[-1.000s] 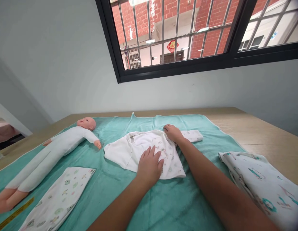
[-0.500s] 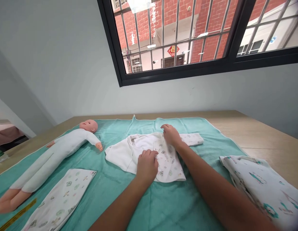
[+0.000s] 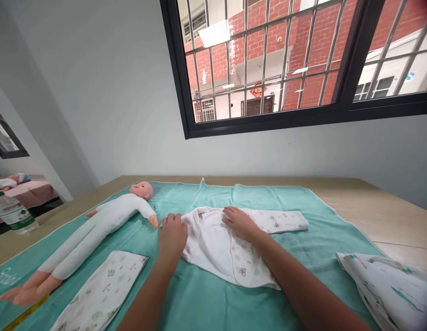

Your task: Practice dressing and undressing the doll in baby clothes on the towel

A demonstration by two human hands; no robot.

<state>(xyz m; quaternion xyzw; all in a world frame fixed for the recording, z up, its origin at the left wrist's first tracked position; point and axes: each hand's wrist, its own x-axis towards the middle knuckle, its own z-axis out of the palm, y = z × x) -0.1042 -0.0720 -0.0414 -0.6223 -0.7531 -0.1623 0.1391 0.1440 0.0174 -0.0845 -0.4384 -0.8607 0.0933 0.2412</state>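
Note:
A small white baby shirt [image 3: 216, 248] with a faint print lies spread on a teal towel [image 3: 206, 299] that covers a wooden table. My left hand [image 3: 172, 235] rests on the shirt's left edge with its fingers curled on the cloth. My right hand [image 3: 238, 222] lies flat on the shirt's upper middle, fingers stretched out. A baby doll [image 3: 96, 225] in a white suit lies on its back to the left, its hand close to my left hand.
A folded printed cloth [image 3: 103, 289] lies at the near left, and another folded cloth [image 3: 389, 289] at the near right. A plastic water bottle [image 3: 13, 214] stands at the far left. The bare wooden table [image 3: 382, 216] shows on the right. A barred window fills the wall behind.
My left hand has slid from the shirt's middle to its left edge. The right hand has moved slightly left onto the shirt's middle. The view has shifted right and up.

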